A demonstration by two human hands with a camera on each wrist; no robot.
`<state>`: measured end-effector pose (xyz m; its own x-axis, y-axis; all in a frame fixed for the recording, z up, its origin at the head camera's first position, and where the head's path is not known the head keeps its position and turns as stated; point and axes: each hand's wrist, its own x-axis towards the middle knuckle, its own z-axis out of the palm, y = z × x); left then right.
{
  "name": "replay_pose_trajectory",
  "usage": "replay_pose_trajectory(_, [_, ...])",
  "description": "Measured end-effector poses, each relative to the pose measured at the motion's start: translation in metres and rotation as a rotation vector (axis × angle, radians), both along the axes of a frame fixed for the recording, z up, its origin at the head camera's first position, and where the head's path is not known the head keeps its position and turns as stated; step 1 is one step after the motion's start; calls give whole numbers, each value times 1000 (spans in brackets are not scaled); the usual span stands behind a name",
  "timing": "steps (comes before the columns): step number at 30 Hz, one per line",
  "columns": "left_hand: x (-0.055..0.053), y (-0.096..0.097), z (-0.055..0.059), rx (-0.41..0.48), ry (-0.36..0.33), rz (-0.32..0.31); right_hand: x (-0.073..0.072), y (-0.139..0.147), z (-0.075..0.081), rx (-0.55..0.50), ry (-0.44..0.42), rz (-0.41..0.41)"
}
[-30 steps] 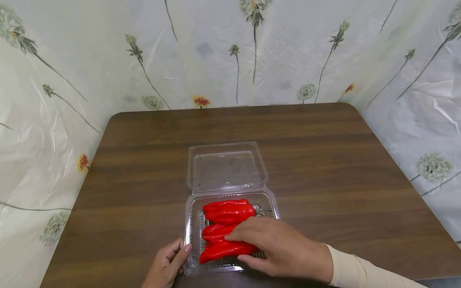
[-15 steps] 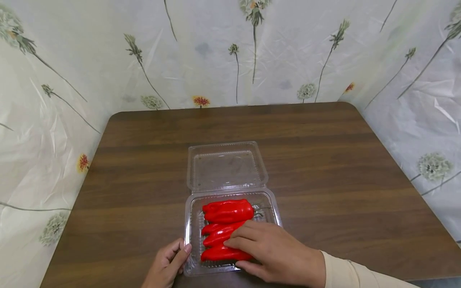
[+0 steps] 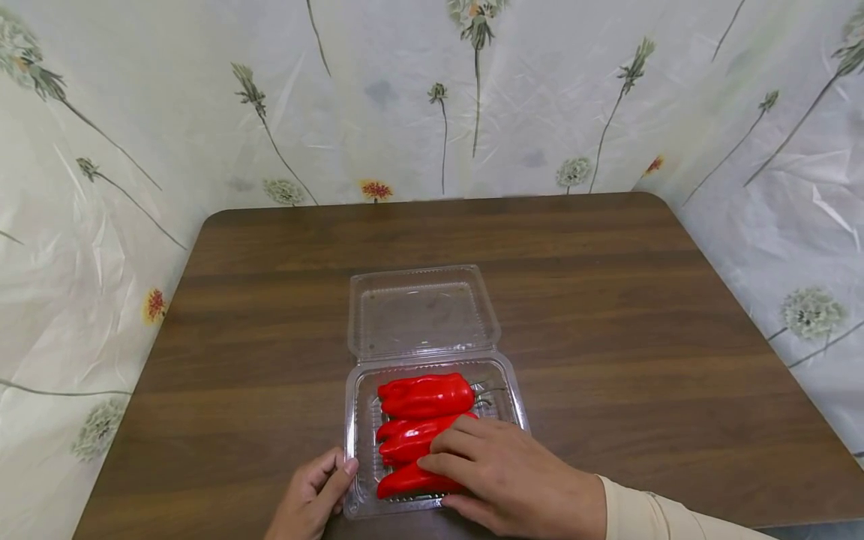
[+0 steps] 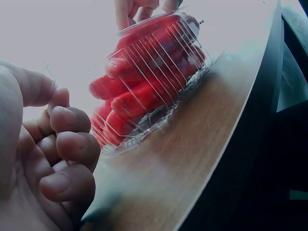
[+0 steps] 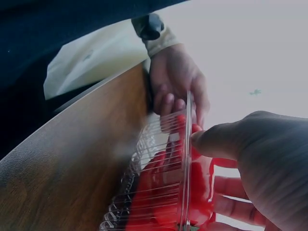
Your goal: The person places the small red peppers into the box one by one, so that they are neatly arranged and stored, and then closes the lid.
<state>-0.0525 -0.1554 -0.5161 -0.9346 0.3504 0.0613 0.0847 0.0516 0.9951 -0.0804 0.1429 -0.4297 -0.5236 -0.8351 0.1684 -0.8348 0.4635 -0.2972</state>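
Note:
Long red peppers lie side by side in a clear plastic clamshell box [image 3: 350,427]; the side wall in the left wrist view shows several, stacked. A pinch of thumb and fingers at the box's left rim is my left hand [image 3: 313,491]. My right hand [image 3: 516,480] reaches over the right side and holds the nearest pepper [image 3: 408,481], thumb on its near side and fingers over its top. That hand hides the pepper's stem end. The farthest pepper [image 3: 428,396] shows its green stem, with a middle pepper [image 3: 408,448] in front of it.
The clear lid [image 3: 425,315] lies folded back behind the box on the brown wooden table [image 3: 607,315]. Floral plastic sheeting [image 3: 405,97] hangs around the table's back and sides. The box sits close to the table's front edge.
My right hand has shifted slightly left and nearer. The front pepper has moved apart from the middle ones and turned a little. My left hand keeps its hold on the rim.

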Motion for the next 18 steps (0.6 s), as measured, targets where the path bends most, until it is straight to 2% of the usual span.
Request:
replay_pose_trajectory(5, [-1,0,2,-18,-22,3,0,0,0,0,-30,-6])
replay_pose_trajectory(9, [-1,0,4,-36,-69,5,1,0,0,-12,-49,-7])
replay_pose_trajectory(18, [0,0,2,-31,-46,8,2,2,1,-27,-96,-13])
